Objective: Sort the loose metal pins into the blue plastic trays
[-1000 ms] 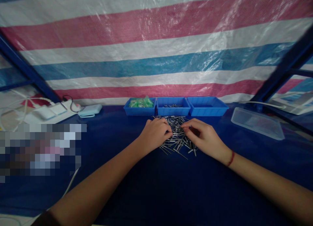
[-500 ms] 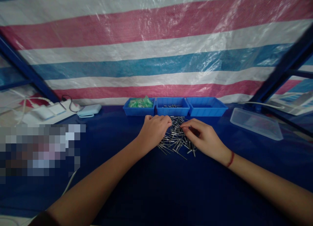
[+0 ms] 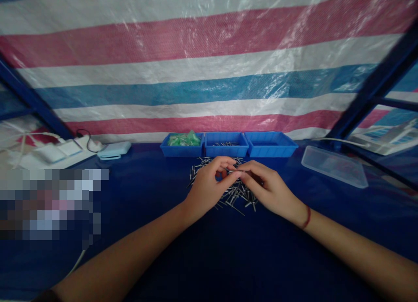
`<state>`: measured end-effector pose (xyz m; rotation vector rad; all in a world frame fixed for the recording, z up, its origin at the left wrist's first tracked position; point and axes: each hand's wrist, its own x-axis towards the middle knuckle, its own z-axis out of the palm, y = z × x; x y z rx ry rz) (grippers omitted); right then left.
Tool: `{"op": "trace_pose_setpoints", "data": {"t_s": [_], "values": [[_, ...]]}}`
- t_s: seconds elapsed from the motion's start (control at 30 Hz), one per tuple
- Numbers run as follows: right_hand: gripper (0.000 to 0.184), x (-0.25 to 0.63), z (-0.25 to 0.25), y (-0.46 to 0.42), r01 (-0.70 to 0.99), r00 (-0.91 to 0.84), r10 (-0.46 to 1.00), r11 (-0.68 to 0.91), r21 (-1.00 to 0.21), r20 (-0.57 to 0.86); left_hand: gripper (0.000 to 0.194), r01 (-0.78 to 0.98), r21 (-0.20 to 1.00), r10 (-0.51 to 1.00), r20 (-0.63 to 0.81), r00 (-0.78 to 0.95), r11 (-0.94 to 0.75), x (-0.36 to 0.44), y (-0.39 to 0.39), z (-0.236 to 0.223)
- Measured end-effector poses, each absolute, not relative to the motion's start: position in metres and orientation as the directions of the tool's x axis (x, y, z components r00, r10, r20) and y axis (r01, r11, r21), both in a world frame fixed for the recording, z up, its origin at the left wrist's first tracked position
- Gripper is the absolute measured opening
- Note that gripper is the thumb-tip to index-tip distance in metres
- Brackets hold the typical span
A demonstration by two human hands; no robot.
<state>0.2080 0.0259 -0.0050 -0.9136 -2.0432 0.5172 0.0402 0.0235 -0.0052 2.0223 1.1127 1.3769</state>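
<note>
A loose pile of silver blind rivets (image 3: pixel 232 197), thin shanks pointing every way, lies on the dark blue tabletop. Above it my left hand (image 3: pixel 212 180) is closed, its thumb and curled fingers meeting the other hand's fingertips. My right hand (image 3: pixel 272 186), a red cord at its wrist, pinches with thumb and forefinger at the same spot. A small rivet (image 3: pixel 234 170) shows between the two sets of fingertips, mostly covered by them. Whether more than one is held, I cannot tell.
Behind the pile stand three blue bins: one with a green plastic bag (image 3: pixel 184 139), one with several rivets (image 3: pixel 226 144), and a right-hand bin (image 3: pixel 271 146). A clear plastic lid (image 3: pixel 333 166) lies right. Leftward are a light-blue case (image 3: pixel 114 150) and a power strip (image 3: pixel 70 150).
My left hand has turned from palm-down over the pile to meet my right fingertips, uncovering rivets at the pile's left. My right hand stays pinched. The view has shifted slightly.
</note>
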Motion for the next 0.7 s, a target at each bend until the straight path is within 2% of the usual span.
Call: {"op": "trace_pose_setpoints", "data": {"t_s": [0.23,0.53,0.7], "values": [[0.018,0.2043,-0.0037,0.0217,0.390,-0.378,0.806,0.584,-0.712,0.454,0.011,0.273,0.830,0.872,0.479,0.097,-0.486,0.0408,0.0224,-0.0069],[0.026,0.2021,0.0010,0.0184,0.341,-0.398,0.811,0.564,-0.752,0.428,0.009,0.274,0.820,0.864,0.494,0.103,-0.502,0.0414,0.0209,-0.0035],[0.021,0.2018,-0.0020,0.0187,0.312,-0.350,0.847,0.507,-0.803,0.399,0.011,0.281,0.809,0.854,0.508,0.109,-0.517,0.0411,0.0230,-0.0072]]}}
